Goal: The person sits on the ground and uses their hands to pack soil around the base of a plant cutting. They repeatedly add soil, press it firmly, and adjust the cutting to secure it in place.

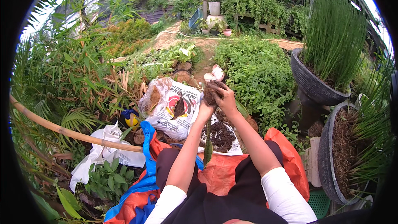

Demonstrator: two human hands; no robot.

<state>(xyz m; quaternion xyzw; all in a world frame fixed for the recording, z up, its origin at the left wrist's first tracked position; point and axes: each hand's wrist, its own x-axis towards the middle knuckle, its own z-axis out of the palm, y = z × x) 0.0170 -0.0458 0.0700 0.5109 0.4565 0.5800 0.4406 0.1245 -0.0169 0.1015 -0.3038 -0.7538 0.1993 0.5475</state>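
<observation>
Both hands are raised in front of me around a dark, soil-covered root ball (210, 93). My left hand (206, 110) closes on it from below and the left. From the right, my right hand (225, 99) curls its fingers over the clump. A long green leaf with a pale edge (208, 153) points down below the hands, apparently from the same plant; the join is hidden. Under my forearms, loose dark soil (222, 137) lies on a white sheet (236, 148). Just left of the hands is a printed white sack (166, 122) with a dark brown patch on it.
Orange tarp (217, 174) and blue tarp (148, 141) surround my legs. A bamboo pole (74, 134) crosses from the left. Large dark planters (309, 81) with tall reed-like plants stand right. Leafy ground plants (261, 74) grow ahead. A green perforated basket (318, 203) sits lower right.
</observation>
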